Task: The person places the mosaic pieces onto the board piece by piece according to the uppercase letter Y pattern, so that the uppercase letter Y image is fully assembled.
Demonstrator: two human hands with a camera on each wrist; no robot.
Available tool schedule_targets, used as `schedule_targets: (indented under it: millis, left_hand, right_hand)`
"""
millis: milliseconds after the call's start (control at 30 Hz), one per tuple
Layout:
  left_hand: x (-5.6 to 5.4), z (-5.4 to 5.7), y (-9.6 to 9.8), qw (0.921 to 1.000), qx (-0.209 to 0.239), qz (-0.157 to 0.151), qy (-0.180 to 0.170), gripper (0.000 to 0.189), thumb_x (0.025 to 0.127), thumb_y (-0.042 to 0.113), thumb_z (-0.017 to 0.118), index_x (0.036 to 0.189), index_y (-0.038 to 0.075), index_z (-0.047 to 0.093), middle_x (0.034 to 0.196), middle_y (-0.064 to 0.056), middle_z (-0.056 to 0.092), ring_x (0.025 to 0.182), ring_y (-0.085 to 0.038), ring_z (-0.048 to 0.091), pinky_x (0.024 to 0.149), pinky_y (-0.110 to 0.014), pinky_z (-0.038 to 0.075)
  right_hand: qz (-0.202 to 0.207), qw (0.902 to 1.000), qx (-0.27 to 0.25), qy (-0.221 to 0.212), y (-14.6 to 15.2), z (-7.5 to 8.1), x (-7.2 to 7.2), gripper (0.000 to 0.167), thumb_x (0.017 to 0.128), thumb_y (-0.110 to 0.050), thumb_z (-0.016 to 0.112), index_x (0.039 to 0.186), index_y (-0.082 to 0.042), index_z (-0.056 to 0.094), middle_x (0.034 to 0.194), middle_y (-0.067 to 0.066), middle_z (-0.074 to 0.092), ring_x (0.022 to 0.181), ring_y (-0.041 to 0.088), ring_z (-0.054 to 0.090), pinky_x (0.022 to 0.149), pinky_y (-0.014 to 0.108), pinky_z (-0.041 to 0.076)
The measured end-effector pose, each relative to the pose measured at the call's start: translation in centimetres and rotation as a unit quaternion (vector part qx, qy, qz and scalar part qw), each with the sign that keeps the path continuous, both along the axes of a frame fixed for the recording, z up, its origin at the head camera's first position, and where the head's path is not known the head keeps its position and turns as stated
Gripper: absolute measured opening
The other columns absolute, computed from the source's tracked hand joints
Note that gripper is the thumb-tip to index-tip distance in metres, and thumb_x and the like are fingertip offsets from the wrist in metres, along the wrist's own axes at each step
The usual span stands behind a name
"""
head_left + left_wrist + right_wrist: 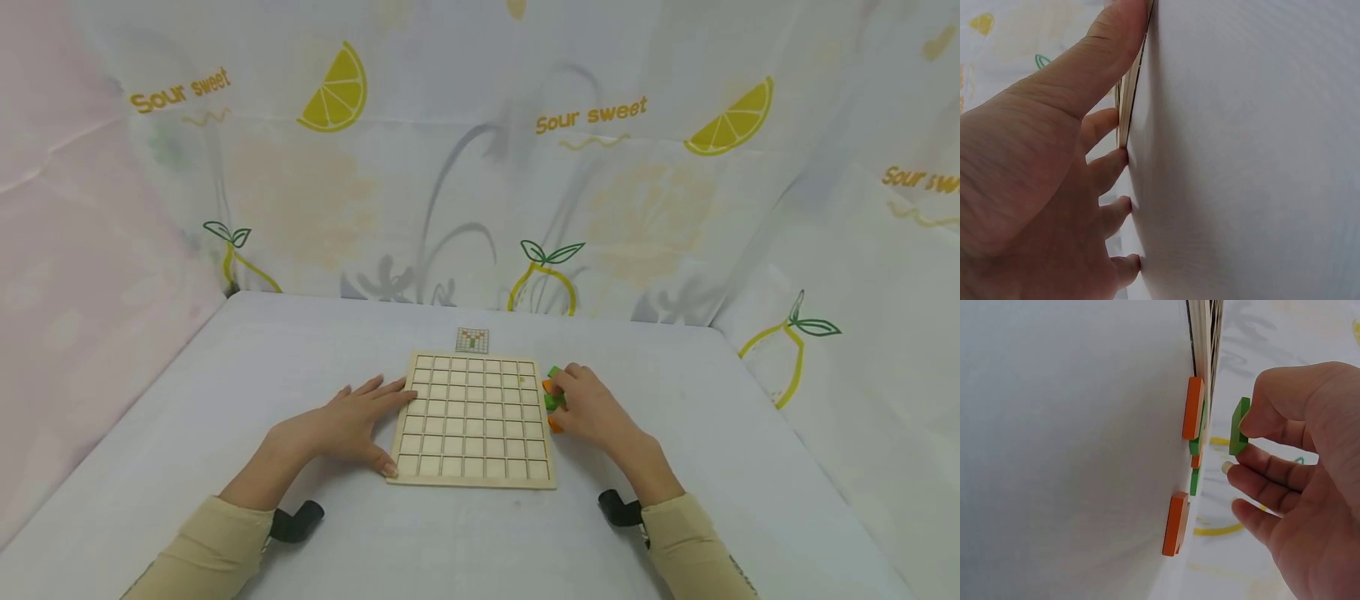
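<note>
A square wooden grid board (474,406) lies on the table before me. My left hand (341,427) rests at its left side with fingers spread, the thumb on the near left corner and fingertips on the left edge. My right hand (600,410) is just beyond the right edge, above several small tiles. In the right wrist view it pinches a green tile (1239,428) between thumb and finger, lifted off the table. Below are an orange tile (1193,409) beside the board, another orange tile (1175,524), and green ones partly hidden behind.
A small card (472,340) with a coloured grid pattern lies at the board's far edge. White cloth covers the table (450,542). Printed fabric with lemons hangs behind (450,183) and at the sides. Black wrist-mounted pieces (296,522) sit by both sleeves.
</note>
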State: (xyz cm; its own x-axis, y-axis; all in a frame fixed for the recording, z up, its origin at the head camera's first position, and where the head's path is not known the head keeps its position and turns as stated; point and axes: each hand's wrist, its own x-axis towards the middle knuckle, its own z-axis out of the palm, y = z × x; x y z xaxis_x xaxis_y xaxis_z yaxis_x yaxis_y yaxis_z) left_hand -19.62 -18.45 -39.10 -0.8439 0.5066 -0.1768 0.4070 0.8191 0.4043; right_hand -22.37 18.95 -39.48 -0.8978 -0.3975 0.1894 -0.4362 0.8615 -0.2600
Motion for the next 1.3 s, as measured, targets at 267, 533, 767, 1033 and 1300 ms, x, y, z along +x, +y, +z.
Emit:
schedule_targets:
  millis: [267, 533, 767, 1033, 1300]
  left_hand:
    - [-0.3, -0.4, 0.0, 1.0000, -0.001, 0.001, -0.004, 0.115, 0.060, 0.064, 0.083, 0.155, 0.019, 0.036, 0.166, -0.010, 0.023, 0.153, -0.045, 0.013, 0.115, -0.074, 0.011]
    - [-0.2, -0.1, 0.1, 0.9999, 0.008, -0.008, -0.007, 0.115, 0.061, 0.059, 0.085, 0.155, 0.014, 0.035, 0.167, -0.011, 0.020, 0.153, -0.045, 0.014, 0.114, -0.075, 0.012]
    - [-0.3, -0.1, 0.4, 0.9997, 0.013, -0.007, -0.018, 0.117, 0.062, 0.055, 0.087, 0.155, 0.010, 0.033, 0.167, -0.009, 0.021, 0.154, -0.042, 0.014, 0.117, -0.072, 0.011]
    - [-0.3, -0.2, 0.3, 0.9998, 0.008, -0.003, -0.018, 0.116, 0.062, 0.057, 0.086, 0.156, 0.012, 0.033, 0.167, -0.006, 0.021, 0.154, -0.040, 0.015, 0.118, -0.071, 0.012]
    - [-0.3, -0.1, 0.3, 0.9999, 0.001, -0.009, -0.011, 0.115, 0.065, 0.061, 0.083, 0.156, 0.012, 0.033, 0.166, -0.009, 0.022, 0.153, -0.042, 0.017, 0.115, -0.073, 0.014]
  right_hand:
    - [0.020, 0.9997, -0.014, 0.009, -0.4, 0.0, 0.3, 0.021, 0.070, 0.003, 0.064, 0.083, -0.012, 0.056, 0.084, 0.000, 0.050, 0.081, 0.017, 0.044, 0.070, 0.028, 0.041]
    - [0.046, 0.9980, -0.039, 0.017, -0.9, 0.2, 0.9, 0.021, 0.073, 0.003, 0.065, 0.081, -0.014, 0.055, 0.087, -0.002, 0.052, 0.086, 0.016, 0.046, 0.073, 0.029, 0.043]
    - [0.073, 0.9957, -0.049, 0.030, -1.9, 0.8, 1.4, 0.022, 0.076, 0.002, 0.066, 0.082, -0.015, 0.054, 0.090, -0.003, 0.052, 0.086, 0.014, 0.045, 0.074, 0.029, 0.044]
    - [0.112, 0.9911, -0.061, 0.038, -3.0, 1.2, 2.2, 0.023, 0.076, 0.004, 0.065, 0.084, -0.014, 0.054, 0.092, -0.003, 0.052, 0.089, 0.012, 0.045, 0.074, 0.026, 0.045]
    - [0.140, 0.9884, -0.056, 0.021, -4.2, 1.1, 2.8, 0.021, 0.079, 0.003, 0.067, 0.086, -0.013, 0.055, 0.091, -0.003, 0.052, 0.091, 0.014, 0.049, 0.076, 0.026, 0.047]
